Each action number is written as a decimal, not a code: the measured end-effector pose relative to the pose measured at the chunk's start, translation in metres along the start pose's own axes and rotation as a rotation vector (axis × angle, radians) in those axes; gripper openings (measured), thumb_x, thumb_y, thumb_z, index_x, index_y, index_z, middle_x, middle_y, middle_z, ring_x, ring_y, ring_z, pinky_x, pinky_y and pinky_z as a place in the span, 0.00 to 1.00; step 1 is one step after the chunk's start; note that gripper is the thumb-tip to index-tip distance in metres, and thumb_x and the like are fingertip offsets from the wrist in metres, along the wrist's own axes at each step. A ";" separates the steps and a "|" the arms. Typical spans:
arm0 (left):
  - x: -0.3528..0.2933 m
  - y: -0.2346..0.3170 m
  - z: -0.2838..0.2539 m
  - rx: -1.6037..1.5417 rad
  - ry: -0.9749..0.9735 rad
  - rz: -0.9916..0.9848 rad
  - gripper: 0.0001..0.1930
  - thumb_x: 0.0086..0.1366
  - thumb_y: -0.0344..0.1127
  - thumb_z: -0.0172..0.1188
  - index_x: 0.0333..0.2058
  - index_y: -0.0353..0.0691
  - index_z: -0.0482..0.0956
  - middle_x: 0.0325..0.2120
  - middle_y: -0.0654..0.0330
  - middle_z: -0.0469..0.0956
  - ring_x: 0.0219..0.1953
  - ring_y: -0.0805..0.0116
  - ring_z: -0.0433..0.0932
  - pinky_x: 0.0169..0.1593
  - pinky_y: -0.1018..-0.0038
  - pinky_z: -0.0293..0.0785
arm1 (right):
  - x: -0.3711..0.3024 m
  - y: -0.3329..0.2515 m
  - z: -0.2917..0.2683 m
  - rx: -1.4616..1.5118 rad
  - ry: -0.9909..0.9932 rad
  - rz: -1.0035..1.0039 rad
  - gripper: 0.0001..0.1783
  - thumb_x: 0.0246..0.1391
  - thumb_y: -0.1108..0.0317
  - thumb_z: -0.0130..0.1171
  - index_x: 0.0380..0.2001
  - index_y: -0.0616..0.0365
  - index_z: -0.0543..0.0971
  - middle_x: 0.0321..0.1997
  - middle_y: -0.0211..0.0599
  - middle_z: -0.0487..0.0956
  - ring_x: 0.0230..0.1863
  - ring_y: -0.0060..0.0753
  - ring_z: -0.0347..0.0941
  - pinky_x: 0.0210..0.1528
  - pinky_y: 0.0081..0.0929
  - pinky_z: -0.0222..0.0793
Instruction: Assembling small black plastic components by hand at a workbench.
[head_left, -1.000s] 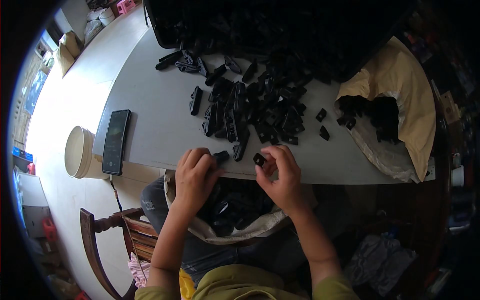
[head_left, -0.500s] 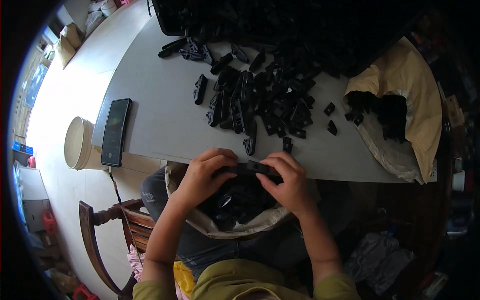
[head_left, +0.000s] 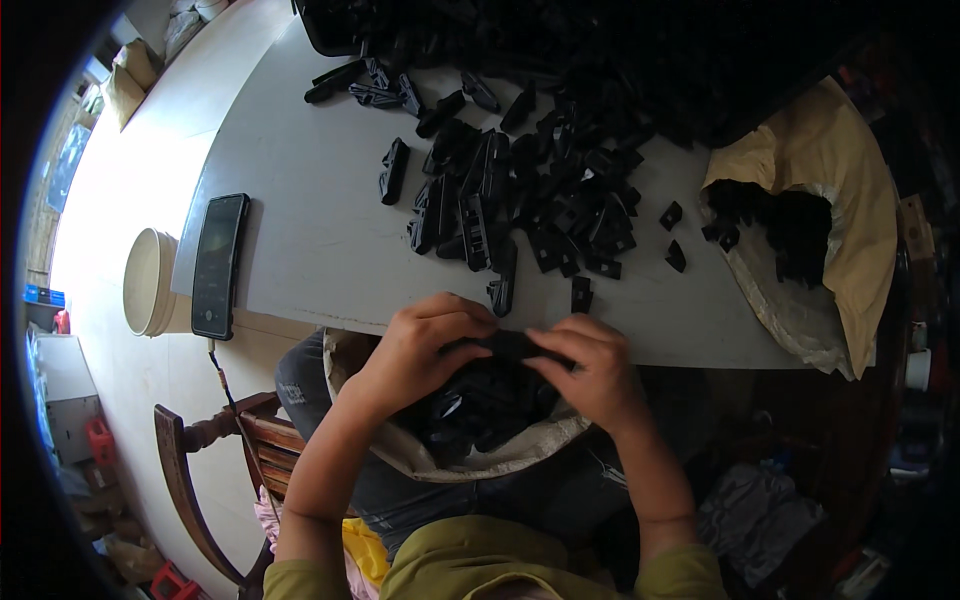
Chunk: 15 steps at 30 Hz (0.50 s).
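Note:
Between my two hands, at the table's near edge, is a dark black plastic part [head_left: 512, 345]. My left hand [head_left: 432, 338] pinches its left end, and the fingers of my right hand [head_left: 590, 362] close on its right end. Whether it is one piece or two joined ones, I cannot tell. Directly below the hands an open sack [head_left: 520, 450] rests on my lap, with several black parts [head_left: 465, 410] inside. Just beyond my fingers, a pile of black plastic parts [head_left: 480, 190], some long and some small and blocky, lies on the grey table [head_left: 310, 200].
A large black bin [head_left: 600, 60] stands at the table's far side. On the right lies a tan paper sack [head_left: 850, 230], its mouth showing black pieces. A phone [head_left: 218, 265] with a cable lies at the left edge, near a pale bucket [head_left: 150, 280] and a wooden chair [head_left: 200, 430].
My right hand has turned and shifted slightly right, its fingers now covering more of the part's end. The left hand keeps its grip. The whole view has shifted a little.

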<state>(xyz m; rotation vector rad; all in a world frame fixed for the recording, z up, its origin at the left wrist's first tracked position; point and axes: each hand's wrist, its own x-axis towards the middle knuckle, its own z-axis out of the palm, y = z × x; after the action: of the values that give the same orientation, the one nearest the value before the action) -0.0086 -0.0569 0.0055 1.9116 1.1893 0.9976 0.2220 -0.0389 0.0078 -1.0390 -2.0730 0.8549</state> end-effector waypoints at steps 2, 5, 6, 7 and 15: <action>0.003 -0.001 0.002 0.023 -0.011 0.054 0.12 0.46 0.21 0.69 0.32 0.32 0.79 0.36 0.56 0.80 0.40 0.58 0.80 0.43 0.69 0.77 | 0.008 -0.007 0.001 -0.064 -0.051 -0.044 0.16 0.38 0.79 0.71 0.35 0.65 0.82 0.28 0.37 0.77 0.28 0.30 0.76 0.27 0.25 0.71; 0.002 -0.004 0.003 -0.008 -0.013 0.041 0.12 0.46 0.22 0.69 0.32 0.32 0.80 0.35 0.56 0.80 0.40 0.59 0.80 0.43 0.70 0.77 | 0.006 -0.004 0.001 -0.082 -0.047 -0.043 0.16 0.38 0.78 0.71 0.34 0.65 0.82 0.26 0.38 0.77 0.26 0.32 0.75 0.26 0.26 0.69; 0.001 -0.004 0.003 -0.008 -0.010 0.039 0.12 0.46 0.22 0.69 0.32 0.32 0.80 0.35 0.56 0.80 0.40 0.59 0.80 0.43 0.70 0.77 | 0.003 -0.004 -0.004 -0.081 -0.050 -0.044 0.16 0.38 0.78 0.71 0.34 0.65 0.82 0.26 0.38 0.77 0.26 0.32 0.75 0.26 0.26 0.69; 0.002 -0.003 0.003 -0.002 0.000 0.044 0.12 0.45 0.22 0.69 0.31 0.32 0.80 0.35 0.56 0.80 0.40 0.58 0.80 0.43 0.70 0.77 | 0.000 -0.004 -0.012 -0.122 -0.057 -0.026 0.16 0.37 0.78 0.71 0.34 0.64 0.82 0.26 0.38 0.77 0.26 0.32 0.75 0.26 0.26 0.70; 0.004 -0.005 0.001 0.002 -0.047 0.102 0.11 0.46 0.23 0.69 0.32 0.33 0.80 0.36 0.56 0.80 0.39 0.58 0.80 0.44 0.69 0.77 | 0.010 -0.001 -0.001 -0.109 -0.100 -0.141 0.16 0.37 0.76 0.71 0.34 0.65 0.82 0.26 0.38 0.78 0.27 0.34 0.76 0.27 0.28 0.71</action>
<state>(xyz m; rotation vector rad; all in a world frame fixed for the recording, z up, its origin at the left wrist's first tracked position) -0.0081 -0.0512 0.0021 2.0035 1.0757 0.9999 0.2178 -0.0305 0.0119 -0.9098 -2.2686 0.7439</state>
